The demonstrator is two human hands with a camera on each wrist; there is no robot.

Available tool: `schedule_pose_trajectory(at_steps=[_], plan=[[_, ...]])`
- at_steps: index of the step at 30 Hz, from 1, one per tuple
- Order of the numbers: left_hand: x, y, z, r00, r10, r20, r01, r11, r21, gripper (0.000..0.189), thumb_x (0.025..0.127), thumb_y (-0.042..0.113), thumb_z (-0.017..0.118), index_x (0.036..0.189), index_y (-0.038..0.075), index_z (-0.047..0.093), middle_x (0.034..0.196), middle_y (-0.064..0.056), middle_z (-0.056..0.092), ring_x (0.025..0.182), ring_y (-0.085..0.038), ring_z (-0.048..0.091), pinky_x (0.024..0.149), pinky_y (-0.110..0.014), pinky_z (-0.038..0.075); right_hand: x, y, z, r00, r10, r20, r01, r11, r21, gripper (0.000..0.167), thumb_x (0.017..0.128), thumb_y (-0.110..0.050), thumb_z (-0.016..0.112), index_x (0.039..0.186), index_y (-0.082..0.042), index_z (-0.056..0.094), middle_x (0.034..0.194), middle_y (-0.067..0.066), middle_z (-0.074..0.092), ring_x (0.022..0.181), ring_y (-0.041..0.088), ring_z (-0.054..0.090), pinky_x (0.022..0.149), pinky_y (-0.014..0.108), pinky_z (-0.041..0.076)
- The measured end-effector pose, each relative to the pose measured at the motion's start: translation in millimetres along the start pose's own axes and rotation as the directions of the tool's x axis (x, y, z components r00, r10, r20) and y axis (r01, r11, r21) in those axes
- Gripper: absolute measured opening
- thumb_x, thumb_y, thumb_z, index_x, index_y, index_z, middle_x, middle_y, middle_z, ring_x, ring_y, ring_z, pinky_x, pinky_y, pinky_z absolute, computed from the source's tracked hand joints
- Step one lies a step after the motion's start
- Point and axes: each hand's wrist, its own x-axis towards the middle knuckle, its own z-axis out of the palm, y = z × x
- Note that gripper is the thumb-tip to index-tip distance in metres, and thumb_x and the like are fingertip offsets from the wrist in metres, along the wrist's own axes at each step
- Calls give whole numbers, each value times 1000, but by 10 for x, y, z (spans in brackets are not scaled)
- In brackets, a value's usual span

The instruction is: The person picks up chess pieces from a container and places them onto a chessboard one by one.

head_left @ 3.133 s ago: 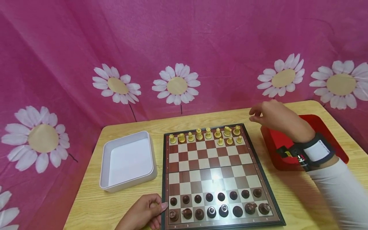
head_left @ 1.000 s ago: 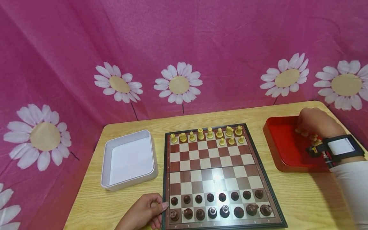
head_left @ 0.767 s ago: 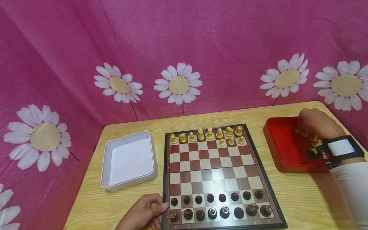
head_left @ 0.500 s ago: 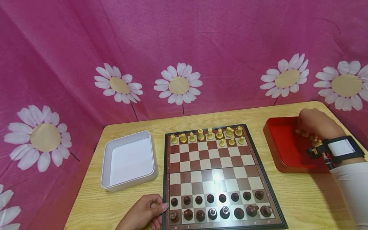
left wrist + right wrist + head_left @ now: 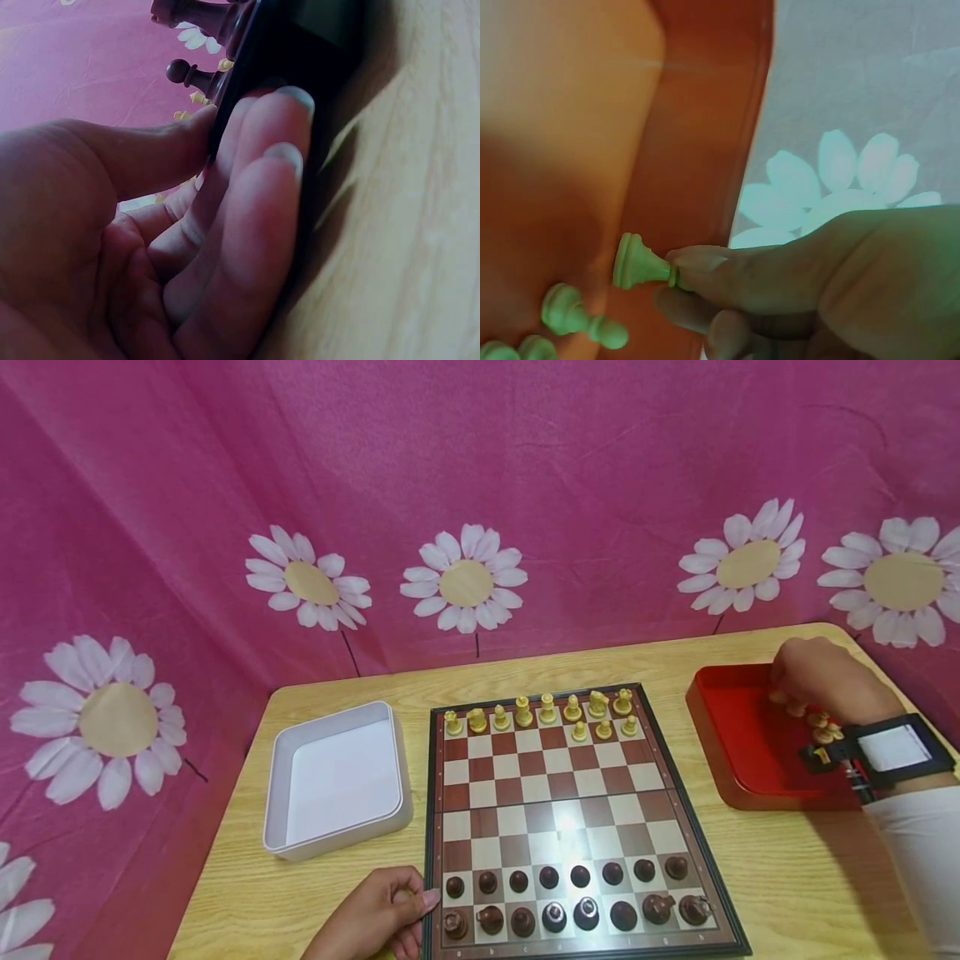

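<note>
My left hand (image 5: 378,910) grips the left edge of the chessboard (image 5: 555,793), thumb on top and fingers under the rim in the left wrist view. Inside the red tray (image 5: 742,743), my right hand (image 5: 836,681) pinches a cream pawn (image 5: 639,262) by its upper end, base pointing away from the fingers. Another pawn (image 5: 577,315) lies on the tray floor close by, among several cream pieces. On the board, a full back row of cream pieces (image 5: 523,711) stands at the far side with 3 pawns (image 5: 603,729) before it on the right. Two rows of dark pieces (image 5: 587,912) stand nearest me.
A white tray (image 5: 337,785) sits on the wooden table (image 5: 225,893) left of the board. Behind the table hangs a pink cloth (image 5: 600,485) with printed daisies. The red tray's walls rise around my right hand.
My right hand was above the table behind the board 3 seconds ago, then went right into the red tray. Lately it has shifted slightly up and left. My left hand stays put.
</note>
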Motion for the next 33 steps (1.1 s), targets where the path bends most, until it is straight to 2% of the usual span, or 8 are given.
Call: schedule_pose_trajectory(at_steps=[2,5,9,19,24,27,31,33], plan=[[0,-1,2,1000,6,1,-6,1000,-4,29,102,29,67,90,3,63,61,0,63,52,-9,62,48,-22,52,-18,-46,-25,1000,1,0,-1,1000,-7,8,85,-1,75,84,7,73,64,10,65,58,24,57,53,35,54],[4,-2,8,1000,8,2,-8,1000,-11,29,102,28,67,90,2,63,61,0,63,52,-9,62,48,-22,52,-52,-121,-49,1000,2,-8,-2,1000,-7,16,84,1,76,94,13,71,70,13,68,61,24,59,56,37,56],[7,-3,14,1000,5,-2,-5,1000,-10,28,103,27,66,90,2,63,61,1,63,51,-9,62,48,-22,52,-84,-228,-59,997,-58,-56,55,997,-54,24,82,3,78,102,15,72,77,18,72,63,23,60,59,42,60],[1,18,9,1000,7,2,-7,1000,0,28,102,27,67,90,3,63,60,1,63,51,-8,62,48,-21,52,-123,-419,-84,979,-165,-122,148,979,-139,20,86,5,70,104,12,74,84,21,73,67,21,58,59,38,57],[5,19,5,1000,4,6,-4,1000,1,28,102,27,67,90,3,63,60,1,63,51,-8,63,48,-21,52,-153,-509,-108,979,-157,-129,138,980,-143,20,89,4,67,107,11,73,88,23,73,70,24,58,62,41,58],[4,14,5,1000,-3,4,3,1000,-1,27,102,28,67,91,3,63,61,1,63,52,-9,63,49,-22,53,-176,-579,-124,978,-161,-133,142,980,-141,20,89,4,68,108,9,74,89,23,74,72,25,59,65,44,60],[5,12,9,1000,-13,-5,13,1000,2,27,103,28,66,91,3,63,61,1,63,52,-9,62,48,-22,52,-216,-687,-145,965,-214,-153,189,969,-160,18,88,5,72,105,7,75,88,20,75,76,25,61,71,48,60],[7,9,9,1000,-15,-8,15,1000,4,27,103,28,66,91,3,63,61,1,63,52,-10,62,48,-22,52,-236,-737,-151,957,-242,-162,216,963,-159,16,87,5,73,104,6,76,88,18,75,75,24,61,70,46,60]])
